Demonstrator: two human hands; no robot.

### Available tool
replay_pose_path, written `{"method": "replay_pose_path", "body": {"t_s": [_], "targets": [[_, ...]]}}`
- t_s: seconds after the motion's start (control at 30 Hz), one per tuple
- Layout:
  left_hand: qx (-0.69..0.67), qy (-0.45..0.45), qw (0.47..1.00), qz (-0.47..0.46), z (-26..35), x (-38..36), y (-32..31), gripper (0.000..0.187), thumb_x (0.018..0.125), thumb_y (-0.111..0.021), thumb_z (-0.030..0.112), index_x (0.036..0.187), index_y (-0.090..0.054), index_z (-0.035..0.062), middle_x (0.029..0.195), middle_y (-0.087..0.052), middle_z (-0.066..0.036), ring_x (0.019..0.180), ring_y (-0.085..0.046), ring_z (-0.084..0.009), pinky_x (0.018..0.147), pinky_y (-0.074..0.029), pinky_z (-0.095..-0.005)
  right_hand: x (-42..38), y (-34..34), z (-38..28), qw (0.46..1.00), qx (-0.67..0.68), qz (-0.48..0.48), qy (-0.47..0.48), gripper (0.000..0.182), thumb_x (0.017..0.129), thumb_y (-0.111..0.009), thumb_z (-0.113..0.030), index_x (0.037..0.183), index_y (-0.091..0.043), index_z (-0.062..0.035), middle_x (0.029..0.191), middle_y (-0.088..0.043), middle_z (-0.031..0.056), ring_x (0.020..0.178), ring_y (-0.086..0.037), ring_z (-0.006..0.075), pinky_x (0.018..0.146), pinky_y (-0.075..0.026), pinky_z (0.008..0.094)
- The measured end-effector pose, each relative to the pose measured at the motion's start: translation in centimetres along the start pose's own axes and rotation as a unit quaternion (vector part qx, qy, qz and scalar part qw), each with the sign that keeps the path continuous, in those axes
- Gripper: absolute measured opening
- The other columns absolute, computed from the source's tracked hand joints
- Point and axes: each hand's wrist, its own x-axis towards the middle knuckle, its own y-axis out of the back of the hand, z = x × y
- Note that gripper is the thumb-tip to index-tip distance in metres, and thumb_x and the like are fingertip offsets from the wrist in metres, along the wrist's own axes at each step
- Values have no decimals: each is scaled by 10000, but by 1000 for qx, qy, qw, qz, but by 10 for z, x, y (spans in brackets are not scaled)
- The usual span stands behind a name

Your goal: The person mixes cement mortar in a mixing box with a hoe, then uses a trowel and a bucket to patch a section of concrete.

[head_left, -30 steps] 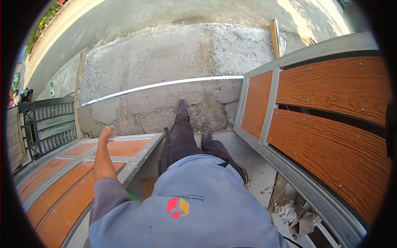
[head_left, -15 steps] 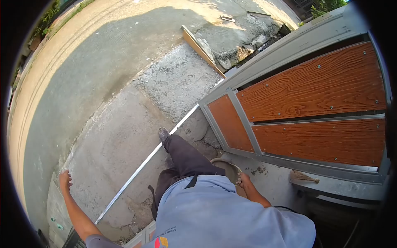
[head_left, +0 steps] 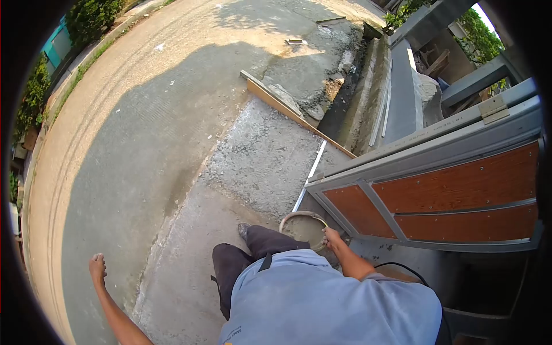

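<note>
The right hand [head_left: 332, 237] grips the bucket [head_left: 303, 213] at its edge — beside the legs [head_left: 275, 240], near the gate [head_left: 448, 183]. The left hand [head_left: 98, 265] is curled closed — out over the concrete [head_left: 144, 167].

Board [head_left: 296, 115] between gate [head_left: 425, 195] and road [head_left: 132, 149].

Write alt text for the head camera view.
A person's right hand grips the rim of a round container by rough concrete; the left hand is held out, seemingly empty. A wooden board runs ahead, and a metal-framed gate with reddish-brown panels stands at right.
</note>
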Motion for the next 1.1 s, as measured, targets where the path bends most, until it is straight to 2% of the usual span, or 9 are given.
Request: {"method": "replay_pose_path", "body": {"t_s": [0.4,0.63,0.73,0.87,0.9,0.93,0.97,1.03,1.1], "targets": [[32,97,994,-47,-11,284,22,363,901,-531,324,1181,-601,104,833,-589,-87,630,-560,-204,528,-486,-414,2,-307,-124,997,44,28,50,111,855,-606,-158,858,-544,-66,595,-358,10,446,-337,147,430,-332,348],[68,28,997,-33,154,461,41,300,877,-564,293,1045,-643,58,744,-589,-61,563,-546,-170,462,-468,-348,32,-442,-195,999,51,20,-2,84,872,-571,-167,850,-522,-103,572,-326,-9,434,-274,141,434,-306,341],[116,-16,992,-43,217,560,53,285,907,-547,294,1052,-627,62,755,-577,-70,591,-553,-189,508,-485,-410,49,-509,-227,998,54,2,-13,58,881,-545,-155,851,-526,-109,556,-311,-27,427,-262,131,431,-298,333],[154,5,988,10,304,673,64,211,870,-566,235,822,-624,38,596,-511,-32,486,-510,-159,405,-432,-357,81,-612,-251,996,44,28,-68,57,883,-537,-160,872,-531,-104,547,-299,-36,420,-260,124,426,-293,335],[142,20,990,20,323,705,69,199,854,-574,197,800,-620,11,592,-527,-66,496,-533,-190,414,-438,-391,103,-639,-278,996,46,29,-65,60,881,-539,-163,879,-532,-103,548,-299,-34,419,-262,124,426,-293,335],[171,-48,981,78,292,789,73,198,837,-582,165,780,-607,-23,593,-547,-113,496,-550,-237,421,-442,-433,116,-687,-310,996,69,36,-53,67,880,-543,-165,861,-536,-101,550,-302,-33,419,-271,126,424,-296,333],[162,-86,977,110,307,816,65,191,820,-585,139,775,-598,-46,591,-553,-149,490,-554,-271,423,-440,-453,107,-698,-301,993,71,61,-69,77,879,-547,-168,843,-541,-100,552,-304,-33,420,-280,128,422,-298,332],[133,0,991,22,369,854,52,182,816,-571,135,775,-594,-41,603,-559,-157,479,-560,-279,423,-453,-461,113,-730,-322,989,102,76,-69,94,874,-560,-174,830,-550,-92,561,-326,-27,427,-294,132,419,-295,325],[148,-20,988,-36,449,903,32,165,819,-547,150,799,-570,-12,604,-540,-139,452,-535,-261,398,-460,-475,123,-764,-357,987,126,76,-58,107,861,-575,-178,831,-552,-79,570,-357,-5,436,-323,146,419,-315,339]]}}
